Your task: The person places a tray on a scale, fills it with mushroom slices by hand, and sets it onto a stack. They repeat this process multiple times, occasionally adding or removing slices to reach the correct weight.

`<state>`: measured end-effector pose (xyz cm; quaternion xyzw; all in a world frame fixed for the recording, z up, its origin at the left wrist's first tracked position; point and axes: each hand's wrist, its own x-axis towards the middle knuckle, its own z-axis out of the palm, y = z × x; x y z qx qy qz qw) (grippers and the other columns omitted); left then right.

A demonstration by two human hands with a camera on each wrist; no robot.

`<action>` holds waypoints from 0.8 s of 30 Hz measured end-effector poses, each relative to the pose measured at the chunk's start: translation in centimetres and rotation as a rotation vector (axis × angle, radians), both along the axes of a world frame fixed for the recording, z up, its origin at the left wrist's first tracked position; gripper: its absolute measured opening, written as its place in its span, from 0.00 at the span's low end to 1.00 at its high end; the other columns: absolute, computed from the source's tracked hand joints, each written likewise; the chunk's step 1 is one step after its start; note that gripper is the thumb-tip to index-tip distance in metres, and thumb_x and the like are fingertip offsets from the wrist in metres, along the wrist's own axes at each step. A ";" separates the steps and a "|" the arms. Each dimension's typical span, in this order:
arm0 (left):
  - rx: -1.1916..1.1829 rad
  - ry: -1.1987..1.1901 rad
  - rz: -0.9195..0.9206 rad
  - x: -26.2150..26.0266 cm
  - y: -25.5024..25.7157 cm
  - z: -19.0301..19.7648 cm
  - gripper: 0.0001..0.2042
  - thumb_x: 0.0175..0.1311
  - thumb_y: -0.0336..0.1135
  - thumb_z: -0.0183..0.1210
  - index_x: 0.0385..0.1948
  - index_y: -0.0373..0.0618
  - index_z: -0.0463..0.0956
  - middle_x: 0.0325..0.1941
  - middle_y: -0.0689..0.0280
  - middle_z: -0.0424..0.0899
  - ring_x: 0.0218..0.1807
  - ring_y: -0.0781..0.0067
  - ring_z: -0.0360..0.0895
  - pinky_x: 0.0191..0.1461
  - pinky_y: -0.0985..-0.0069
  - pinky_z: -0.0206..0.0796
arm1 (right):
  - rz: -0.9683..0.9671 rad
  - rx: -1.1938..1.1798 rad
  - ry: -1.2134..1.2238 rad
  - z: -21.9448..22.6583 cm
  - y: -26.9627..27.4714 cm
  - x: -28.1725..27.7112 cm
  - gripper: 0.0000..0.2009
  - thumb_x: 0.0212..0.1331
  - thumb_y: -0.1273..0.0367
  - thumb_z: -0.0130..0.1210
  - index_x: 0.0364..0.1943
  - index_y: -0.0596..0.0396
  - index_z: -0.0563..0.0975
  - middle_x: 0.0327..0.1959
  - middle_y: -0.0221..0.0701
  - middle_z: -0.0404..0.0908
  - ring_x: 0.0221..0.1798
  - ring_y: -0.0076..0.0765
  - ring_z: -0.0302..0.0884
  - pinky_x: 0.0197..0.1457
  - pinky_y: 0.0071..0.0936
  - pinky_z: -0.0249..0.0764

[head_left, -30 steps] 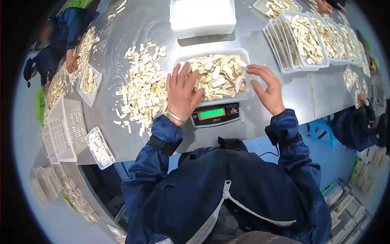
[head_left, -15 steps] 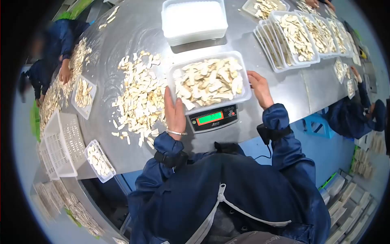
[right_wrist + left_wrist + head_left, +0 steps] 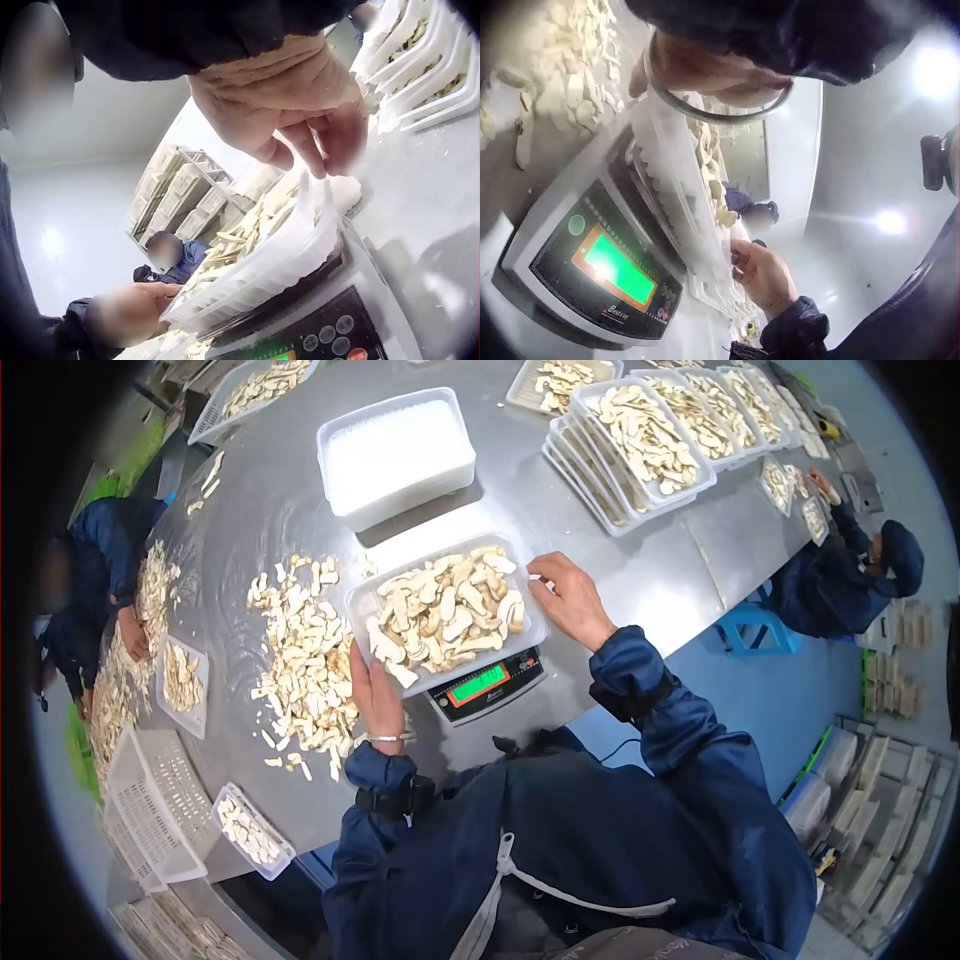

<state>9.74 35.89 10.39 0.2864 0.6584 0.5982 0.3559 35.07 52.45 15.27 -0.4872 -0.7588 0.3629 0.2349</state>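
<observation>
A clear plastic tray (image 3: 535,625) heaped with pale sliced mushrooms (image 3: 445,610) sits on a digital scale (image 3: 487,688) whose green display is lit. My left hand (image 3: 378,698) lies along the tray's left side with fingers straight and thumb apart; part of its fingers is hidden behind the wall. At the opposite side, my right hand (image 3: 572,600) has its fingers loosely bent beside the rim. The right wrist view has the right fingertips (image 3: 324,171) right at the tray's edge, thumb apart from the fingers.
Loose mushroom slices (image 3: 305,660) are spread left of the scale. Behind it stands a stack of white trays (image 3: 400,460). Filled trays (image 3: 645,445) lean in a row at the back right. A perforated basket (image 3: 165,800) and a small filled tray (image 3: 250,830) sit left. Other people work at both sides.
My left hand has gone from over the slices to the tray's side. The tray has shifted and turned slightly on the scale. The head view has turned, moving the scene left.
</observation>
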 end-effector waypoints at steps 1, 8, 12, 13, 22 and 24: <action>0.001 -0.026 0.003 0.0 0.1 0.0 0.24 0.70 0.29 0.41 0.67 0.31 0.54 0.65 0.54 0.67 0.62 0.68 0.66 0.65 0.75 0.55 | -0.019 0.041 0.035 -0.4 0.1 0.3 0.12 0.57 0.69 0.52 0.42 0.60 0.79 0.42 0.41 0.79 0.34 0.45 0.78 0.42 0.34 0.75; 0.000 0.059 0.004 -0.1 -0.1 0.0 0.23 0.71 0.29 0.41 0.66 0.32 0.56 0.62 0.57 0.69 0.59 0.71 0.69 0.62 0.77 0.59 | -0.015 -0.758 0.388 -5.1 2.1 1.8 0.12 0.62 0.68 0.52 0.45 0.59 0.78 0.30 0.25 0.81 0.29 0.19 0.76 0.35 0.18 0.73; 0.090 -0.164 -0.013 -0.5 -0.2 -0.7 0.22 0.72 0.31 0.42 0.65 0.32 0.58 0.62 0.56 0.70 0.59 0.70 0.70 0.62 0.74 0.61 | -0.003 -0.774 0.505 -5.0 0.9 2.1 0.08 0.61 0.70 0.54 0.41 0.57 0.76 0.29 0.24 0.79 0.29 0.18 0.76 0.33 0.18 0.73; 0.103 -0.198 -0.023 -0.6 -0.2 -0.7 0.22 0.72 0.31 0.42 0.65 0.32 0.58 0.62 0.56 0.70 0.59 0.69 0.70 0.62 0.74 0.61 | 0.003 -0.771 0.519 -4.8 0.7 2.2 0.07 0.60 0.70 0.54 0.40 0.56 0.76 0.29 0.24 0.79 0.29 0.17 0.76 0.33 0.18 0.73; 0.127 -0.276 -0.187 0.9 0.7 4.6 0.25 0.74 0.41 0.39 0.66 0.31 0.55 0.66 0.54 0.65 0.65 0.65 0.65 0.68 0.73 0.56 | -0.134 -0.691 0.710 -2.9 -4.9 8.2 0.04 0.58 0.73 0.54 0.37 0.54 0.75 0.28 0.23 0.78 0.27 0.16 0.75 0.31 0.16 0.71; 0.143 -0.265 -0.258 2.3 0.8 6.1 0.27 0.75 0.45 0.36 0.67 0.32 0.51 0.67 0.51 0.63 0.66 0.61 0.64 0.68 0.68 0.56 | -0.249 -0.645 0.793 -2.9 -6.4 10.1 0.04 0.57 0.73 0.54 0.36 0.55 0.74 0.27 0.24 0.77 0.28 0.18 0.75 0.31 0.18 0.72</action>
